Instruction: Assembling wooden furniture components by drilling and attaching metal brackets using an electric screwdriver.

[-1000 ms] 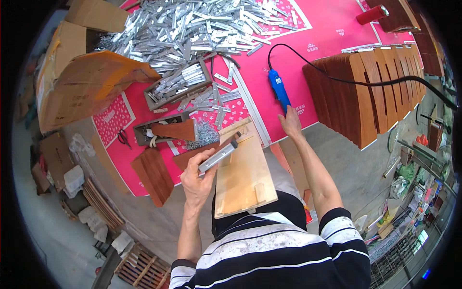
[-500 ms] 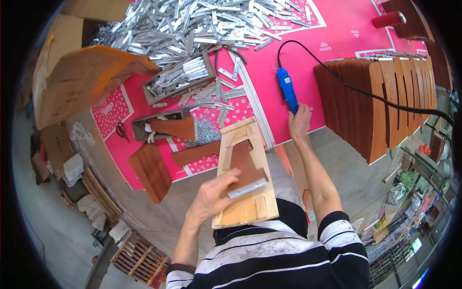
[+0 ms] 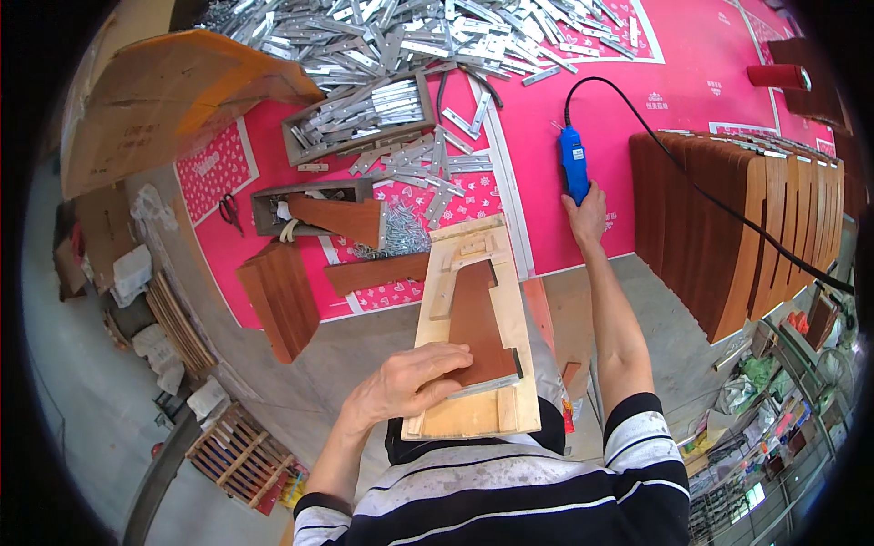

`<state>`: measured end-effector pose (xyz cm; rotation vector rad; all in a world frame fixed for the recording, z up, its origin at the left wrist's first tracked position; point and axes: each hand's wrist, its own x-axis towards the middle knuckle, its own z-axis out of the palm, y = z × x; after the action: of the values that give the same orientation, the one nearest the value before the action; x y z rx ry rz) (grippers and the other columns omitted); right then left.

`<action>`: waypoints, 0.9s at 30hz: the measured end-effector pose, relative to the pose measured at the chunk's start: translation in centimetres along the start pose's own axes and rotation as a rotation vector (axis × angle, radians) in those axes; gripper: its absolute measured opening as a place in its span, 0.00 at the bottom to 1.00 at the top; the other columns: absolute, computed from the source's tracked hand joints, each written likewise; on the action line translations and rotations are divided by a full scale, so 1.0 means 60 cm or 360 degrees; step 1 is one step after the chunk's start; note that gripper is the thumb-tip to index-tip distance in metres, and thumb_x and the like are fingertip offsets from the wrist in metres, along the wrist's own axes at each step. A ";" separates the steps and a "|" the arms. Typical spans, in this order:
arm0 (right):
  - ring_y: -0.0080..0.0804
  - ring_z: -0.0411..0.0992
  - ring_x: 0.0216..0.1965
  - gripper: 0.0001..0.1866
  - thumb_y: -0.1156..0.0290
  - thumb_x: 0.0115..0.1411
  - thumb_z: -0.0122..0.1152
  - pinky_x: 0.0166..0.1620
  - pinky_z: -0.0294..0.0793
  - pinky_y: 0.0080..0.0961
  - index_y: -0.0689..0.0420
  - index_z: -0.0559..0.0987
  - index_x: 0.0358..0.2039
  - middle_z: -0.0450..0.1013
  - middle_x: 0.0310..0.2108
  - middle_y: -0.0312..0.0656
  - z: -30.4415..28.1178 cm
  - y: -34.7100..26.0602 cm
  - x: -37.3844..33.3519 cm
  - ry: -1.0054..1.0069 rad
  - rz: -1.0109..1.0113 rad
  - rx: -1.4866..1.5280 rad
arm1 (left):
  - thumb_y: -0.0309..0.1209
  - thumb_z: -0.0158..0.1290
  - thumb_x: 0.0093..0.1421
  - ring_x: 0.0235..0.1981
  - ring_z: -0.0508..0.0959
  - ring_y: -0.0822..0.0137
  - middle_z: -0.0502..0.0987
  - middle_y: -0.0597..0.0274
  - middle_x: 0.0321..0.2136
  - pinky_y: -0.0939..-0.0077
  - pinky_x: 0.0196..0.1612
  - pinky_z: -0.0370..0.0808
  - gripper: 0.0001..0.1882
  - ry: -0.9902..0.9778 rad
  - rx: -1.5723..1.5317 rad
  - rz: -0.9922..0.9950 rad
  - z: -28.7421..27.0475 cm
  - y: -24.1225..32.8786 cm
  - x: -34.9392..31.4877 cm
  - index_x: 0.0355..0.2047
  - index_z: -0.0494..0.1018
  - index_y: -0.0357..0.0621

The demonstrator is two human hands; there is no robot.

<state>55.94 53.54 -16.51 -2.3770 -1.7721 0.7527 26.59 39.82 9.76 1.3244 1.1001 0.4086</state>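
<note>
Four fingers [image 3: 446, 357] of the left hand [image 3: 393, 384] lie over the near left part of a brown board [image 3: 478, 328]; I cannot tell if they grip it or only press. Half a second ago the board was tipped up. Now it looks flat on the wood tray [image 3: 512, 309], with its metal strip [image 3: 487, 386] toward the body. So it seems to have found its spot. The tray sits over the lap. The right hand [image 3: 590, 214] is curled around the near end of the blue driver [image 3: 574, 162], same as before. Farther out, screws [image 3: 405, 229], metal bars [image 3: 391, 36] and a brown stack [image 3: 696, 227] are on the pink desk [image 3: 537, 127].
</note>
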 end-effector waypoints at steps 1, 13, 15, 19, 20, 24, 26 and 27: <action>0.53 0.64 0.46 0.35 0.61 0.47 0.64 0.47 0.66 0.42 0.63 0.60 0.52 0.63 0.47 0.54 -0.001 0.005 0.004 -0.0008 -0.0005 -0.0005 | 0.36 0.62 0.44 0.50 0.71 0.55 0.71 0.49 0.48 0.67 0.51 0.68 0.25 -0.0042 -0.0006 0.0020 -0.003 -0.001 0.005 0.41 0.71 0.35; 0.26 0.68 0.32 0.21 0.63 0.47 0.58 0.38 0.67 0.25 0.60 0.70 0.41 0.70 0.33 0.38 -0.178 -0.031 -0.064 -0.0767 0.0196 0.1526 | 0.36 0.60 0.45 0.53 0.68 0.51 0.70 0.46 0.48 0.62 0.55 0.65 0.26 -0.0093 0.0229 0.0228 -0.020 -0.007 0.006 0.43 0.71 0.34; 0.27 0.67 0.34 0.23 0.60 0.48 0.59 0.38 0.68 0.26 0.60 0.69 0.42 0.69 0.32 0.38 -0.235 -0.056 -0.095 -0.0777 0.0170 0.1705 | 0.35 0.60 0.46 0.52 0.68 0.51 0.70 0.46 0.48 0.62 0.55 0.65 0.24 -0.0058 0.0195 0.0275 -0.025 -0.017 0.009 0.43 0.71 0.34; 0.32 0.64 0.34 0.35 0.43 0.50 0.57 0.36 0.67 0.31 0.61 0.66 0.46 0.67 0.36 0.42 -0.350 -0.135 -0.161 -0.0665 -0.0003 0.2606 | 0.32 0.55 0.51 0.52 0.68 0.50 0.70 0.44 0.47 0.62 0.54 0.65 0.20 0.0085 0.0102 0.0432 -0.022 -0.036 0.006 0.44 0.71 0.37; 0.33 0.63 0.35 0.38 0.40 0.49 0.56 0.37 0.67 0.32 0.61 0.66 0.46 0.66 0.35 0.42 -0.380 -0.155 -0.173 -0.0784 -0.0079 0.2863 | 0.31 0.54 0.52 0.52 0.68 0.49 0.70 0.44 0.47 0.62 0.54 0.65 0.19 0.0112 0.0103 0.0448 -0.019 -0.036 0.003 0.44 0.71 0.38; 0.34 0.62 0.37 0.35 0.43 0.52 0.55 0.38 0.67 0.34 0.62 0.64 0.47 0.64 0.32 0.41 -0.452 -0.198 -0.225 -0.0874 -0.0382 0.2963 | 0.33 0.51 0.55 0.52 0.67 0.50 0.69 0.46 0.48 0.63 0.54 0.65 0.17 0.0006 0.0175 0.0521 -0.006 -0.042 -0.005 0.44 0.72 0.41; 0.35 0.64 0.34 0.37 0.38 0.50 0.53 0.35 0.68 0.34 0.59 0.63 0.47 0.64 0.34 0.42 -0.464 -0.225 -0.268 -0.0415 -0.0146 0.3080 | 0.35 0.49 0.56 0.53 0.67 0.50 0.69 0.47 0.49 0.63 0.55 0.64 0.17 -0.0004 0.0140 0.0492 -0.006 -0.048 -0.009 0.44 0.72 0.41; 0.34 0.64 0.34 0.37 0.41 0.49 0.57 0.39 0.67 0.35 0.58 0.61 0.47 0.63 0.36 0.43 -0.465 -0.236 -0.285 -0.0381 -0.0208 0.3160 | 0.37 0.48 0.57 0.53 0.66 0.51 0.69 0.48 0.49 0.63 0.55 0.63 0.17 -0.0023 0.0110 0.0451 -0.005 -0.052 -0.011 0.44 0.72 0.41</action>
<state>51.92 48.58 18.57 -0.7503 -0.3513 1.5865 24.99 38.64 7.25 1.5489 0.9230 0.5724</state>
